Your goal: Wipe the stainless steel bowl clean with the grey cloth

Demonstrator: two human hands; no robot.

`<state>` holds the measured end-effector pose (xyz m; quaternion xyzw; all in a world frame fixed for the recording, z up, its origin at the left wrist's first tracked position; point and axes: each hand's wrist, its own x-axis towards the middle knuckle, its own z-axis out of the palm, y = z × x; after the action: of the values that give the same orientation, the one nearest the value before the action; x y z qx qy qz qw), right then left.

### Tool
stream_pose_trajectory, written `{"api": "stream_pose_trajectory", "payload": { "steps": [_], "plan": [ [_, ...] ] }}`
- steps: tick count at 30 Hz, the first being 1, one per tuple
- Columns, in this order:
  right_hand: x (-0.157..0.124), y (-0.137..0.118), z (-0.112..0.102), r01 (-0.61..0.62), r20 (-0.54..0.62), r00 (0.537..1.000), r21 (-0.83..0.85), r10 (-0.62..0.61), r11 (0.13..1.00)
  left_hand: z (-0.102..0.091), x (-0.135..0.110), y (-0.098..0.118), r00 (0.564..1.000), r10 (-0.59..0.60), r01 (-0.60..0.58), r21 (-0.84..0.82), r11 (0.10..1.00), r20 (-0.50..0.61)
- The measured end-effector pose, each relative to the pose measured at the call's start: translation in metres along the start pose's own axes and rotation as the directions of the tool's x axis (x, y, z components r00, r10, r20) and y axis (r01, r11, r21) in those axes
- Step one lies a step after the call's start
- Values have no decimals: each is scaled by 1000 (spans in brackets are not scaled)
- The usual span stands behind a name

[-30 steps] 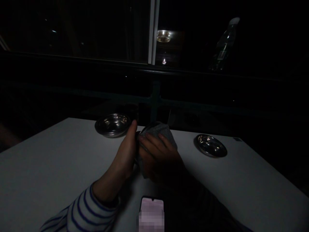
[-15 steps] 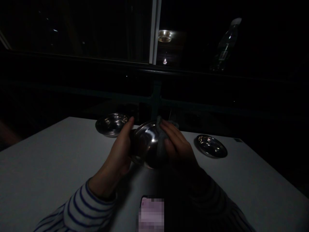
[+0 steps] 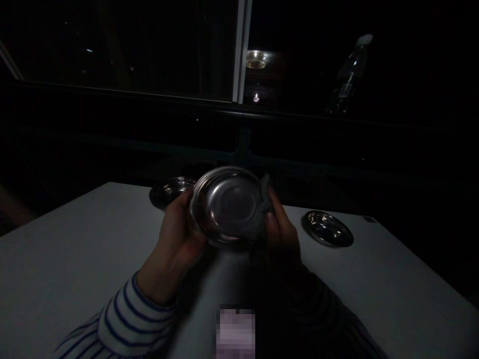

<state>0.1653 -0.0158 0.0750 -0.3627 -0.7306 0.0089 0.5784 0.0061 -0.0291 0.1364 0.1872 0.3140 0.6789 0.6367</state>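
A shiny steel bowl [image 3: 229, 202] is held up over the white table, tilted so its round, flat-bottomed face is toward me; I cannot tell whether that is the inside or the underside. My left hand [image 3: 175, 237] grips its left rim. Along the right side, my right hand [image 3: 282, 232] clasps a dark grey cloth [image 3: 262, 212] pressed to the bowl; the hand is in deep shadow. Behind my left hand sits a stack of steel bowls [image 3: 164, 194], partly covered. Another steel bowl [image 3: 329, 229] lies face up on the right.
The white table [image 3: 75, 249] ends just beyond the bowls. A phone-like thing with a blurred, lit screen [image 3: 235, 331] lies at the near edge. A clear bottle [image 3: 350, 75] stands by the dark window at the upper right. Part of another person's arm [image 3: 15, 209] shows at far left.
The held bowl has turned, so its flat round face now shows rather than its curved side, and it sits slightly higher. My right hand with the cloth has shifted to its right edge.
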Motion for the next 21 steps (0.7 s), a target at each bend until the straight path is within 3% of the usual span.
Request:
{"api": "stream_pose_trajectory", "payload": {
  "steps": [4, 8, 15, 21],
  "plan": [
    [-10, 0, 12, 131, -43, 990, -93, -136, 987, 0, 2, -3, 996, 21, -15, -73, 997, 88],
    [-15, 0, 17, 266, -38, 959, -206, -280, 942, 5, -2, -3, 997, -11, 15, -61, 998, 71],
    [-11, -2, 11, 452, 148, 892, -307, -427, 837, 5, -5, -4, 995, -48, 64, -195, 979, 88],
    [-14, -2, 15, 562, 251, 827, -367, -503, 741, 7, -9, -11, 992, -98, 103, -53, 993, 85]
  ]
}}
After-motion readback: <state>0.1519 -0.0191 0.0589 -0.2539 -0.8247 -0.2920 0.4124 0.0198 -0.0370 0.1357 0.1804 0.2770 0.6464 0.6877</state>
